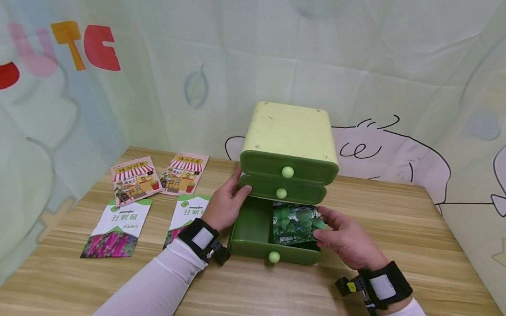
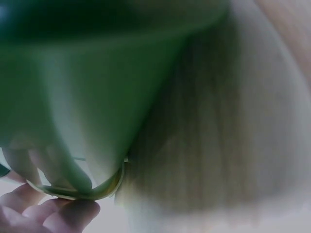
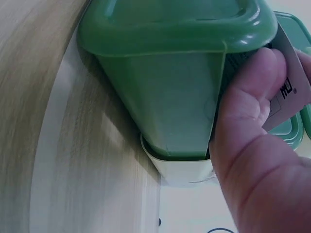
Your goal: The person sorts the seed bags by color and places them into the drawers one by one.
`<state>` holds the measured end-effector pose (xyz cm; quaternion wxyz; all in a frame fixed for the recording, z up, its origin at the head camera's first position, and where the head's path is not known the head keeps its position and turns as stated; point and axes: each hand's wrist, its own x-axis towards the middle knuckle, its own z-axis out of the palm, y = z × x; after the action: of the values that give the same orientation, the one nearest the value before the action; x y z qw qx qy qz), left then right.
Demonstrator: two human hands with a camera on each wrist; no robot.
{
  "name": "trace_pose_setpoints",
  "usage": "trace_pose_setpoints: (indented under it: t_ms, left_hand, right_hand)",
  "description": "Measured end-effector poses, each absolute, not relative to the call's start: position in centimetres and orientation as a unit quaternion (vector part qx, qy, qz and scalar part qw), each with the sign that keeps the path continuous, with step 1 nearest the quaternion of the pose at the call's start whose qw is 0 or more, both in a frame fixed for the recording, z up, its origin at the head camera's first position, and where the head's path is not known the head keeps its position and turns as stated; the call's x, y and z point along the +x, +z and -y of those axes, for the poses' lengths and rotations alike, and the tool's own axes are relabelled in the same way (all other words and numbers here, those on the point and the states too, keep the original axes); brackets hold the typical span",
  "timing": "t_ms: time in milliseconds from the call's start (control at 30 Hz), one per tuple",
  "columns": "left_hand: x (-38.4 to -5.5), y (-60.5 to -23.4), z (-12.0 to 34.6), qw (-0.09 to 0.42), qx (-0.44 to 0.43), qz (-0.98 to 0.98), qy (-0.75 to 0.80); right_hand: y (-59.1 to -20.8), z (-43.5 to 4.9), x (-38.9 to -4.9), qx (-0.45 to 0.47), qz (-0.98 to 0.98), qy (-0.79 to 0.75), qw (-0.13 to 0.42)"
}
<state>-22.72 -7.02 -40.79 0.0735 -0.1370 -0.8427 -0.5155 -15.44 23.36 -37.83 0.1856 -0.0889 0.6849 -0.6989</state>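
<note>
A small desktop drawer cabinet (image 1: pixel 294 131) with a pale yellow top and green drawer fronts stands on the table. Its bottom drawer (image 1: pixel 253 224) is pulled out; the middle drawer (image 1: pixel 260 187) sticks out slightly. My left hand (image 1: pixel 227 201) grips the cabinet's left side, thumb at the middle drawer's front and fingers along the side. With thumb and fingers, my right hand (image 1: pixel 347 237) pinches the right edge of a dark green seed packet (image 1: pixel 294 223), tilted over the bottom drawer's right part. In the right wrist view, the thumb (image 3: pixel 252 107) presses on the packet's printed back (image 3: pixel 286 99) beside the drawer wall.
Left of the cabinet lie two pink seed packets (image 1: pixel 135 179) with a striped-awning picture. In front of them are two white-and-magenta packets (image 1: pixel 118 227), one partly behind my left wrist. A printed cloth (image 1: pixel 177 55) hangs behind the wooden table (image 1: pixel 403 221).
</note>
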Motion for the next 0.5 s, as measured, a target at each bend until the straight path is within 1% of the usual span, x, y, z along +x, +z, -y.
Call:
trace_pose_setpoints:
  t_ms: [267, 500]
  left_hand:
    - [-22.7, -40.8, 7.0, 0.072, -0.134, 0.841, -0.519]
    - [-22.7, -40.8, 7.1, 0.069, -0.132, 0.84, -0.522]
  right_hand:
    - [-37.9, -22.5, -15.5, -0.08, -0.753, -0.639, 0.136]
    - [-37.6, -21.9, -15.3, -0.078, -0.773, -0.617, 0.121]
